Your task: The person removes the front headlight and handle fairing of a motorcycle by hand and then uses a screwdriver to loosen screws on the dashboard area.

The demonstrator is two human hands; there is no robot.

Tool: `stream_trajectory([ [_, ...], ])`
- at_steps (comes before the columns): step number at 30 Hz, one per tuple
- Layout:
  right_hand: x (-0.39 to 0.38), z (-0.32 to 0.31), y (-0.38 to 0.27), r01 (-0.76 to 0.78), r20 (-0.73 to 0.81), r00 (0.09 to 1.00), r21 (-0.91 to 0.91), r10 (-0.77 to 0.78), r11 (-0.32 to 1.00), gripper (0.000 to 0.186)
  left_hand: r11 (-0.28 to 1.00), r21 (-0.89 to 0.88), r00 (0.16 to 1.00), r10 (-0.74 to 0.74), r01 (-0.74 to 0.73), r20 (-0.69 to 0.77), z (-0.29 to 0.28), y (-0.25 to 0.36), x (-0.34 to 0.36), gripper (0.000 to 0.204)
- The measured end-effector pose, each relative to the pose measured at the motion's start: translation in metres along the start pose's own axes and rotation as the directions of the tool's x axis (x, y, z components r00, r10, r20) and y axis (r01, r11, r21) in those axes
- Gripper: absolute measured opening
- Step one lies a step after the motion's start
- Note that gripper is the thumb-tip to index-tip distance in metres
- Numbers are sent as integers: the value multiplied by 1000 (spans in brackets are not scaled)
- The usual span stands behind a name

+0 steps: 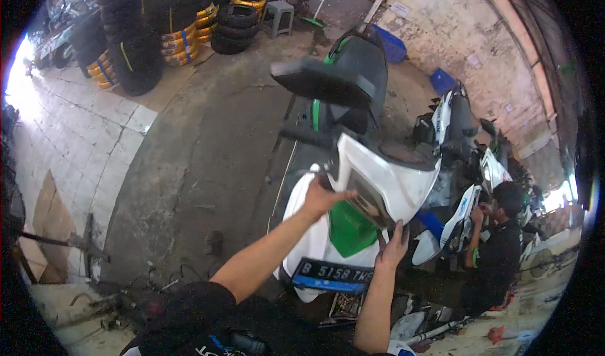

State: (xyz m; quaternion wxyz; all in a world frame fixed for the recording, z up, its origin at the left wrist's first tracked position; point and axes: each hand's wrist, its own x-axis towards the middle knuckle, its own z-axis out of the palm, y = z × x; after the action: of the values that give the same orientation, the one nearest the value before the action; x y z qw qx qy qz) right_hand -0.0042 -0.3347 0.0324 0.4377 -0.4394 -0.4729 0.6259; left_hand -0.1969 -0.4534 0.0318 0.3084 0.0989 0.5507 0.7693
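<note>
A white scooter cover panel (409, 183) with a dark inset sits at the front of a white and green scooter, tilted. My left hand (324, 198) grips the panel's left side, its thumb stretched over the front and the other fingers partly hidden. At the lower right corner my right hand (394, 246) holds the panel's edge, fingers pointing up. Just below the panel lies a green shield-shaped piece (353, 227) of the scooter front. Under that is a dark number plate (334, 275) with a blue strip. Behind the panel a black part (321, 82) looks blurred.
Another person (498, 249) in dark clothes crouches at the right beside a white scooter (457, 220). Stacks of tyres (129, 53) stand at the far left, near a grey stool (278, 19). A blue crate (391, 44) rests by the wall. Cables and loose parts (167, 287) litter the near left.
</note>
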Motion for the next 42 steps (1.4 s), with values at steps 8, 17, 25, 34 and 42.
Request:
stream_trajectory([
  [8,4,35,6,-116,46,993,490,107,864,53,971,150,805,65,-188,590,-126,8,15,80],
  [17,-11,102,10,61,-379,910,523,168,850,59,890,404,840,-379,214,389,-231,57,100,56],
  [25,-20,95,47,276,-566,817,210,-114,938,57,753,547,471,-357,-367,807,-193,41,203,54],
  [34,-26,42,92,-112,-809,483,-436,-335,893,55,589,358,154,-368,-725,917,-78,27,317,68],
  [42,-38,116,111,-170,-861,273,-482,-429,859,52,547,-555,-601,113,-627,791,73,32,318,95],
])
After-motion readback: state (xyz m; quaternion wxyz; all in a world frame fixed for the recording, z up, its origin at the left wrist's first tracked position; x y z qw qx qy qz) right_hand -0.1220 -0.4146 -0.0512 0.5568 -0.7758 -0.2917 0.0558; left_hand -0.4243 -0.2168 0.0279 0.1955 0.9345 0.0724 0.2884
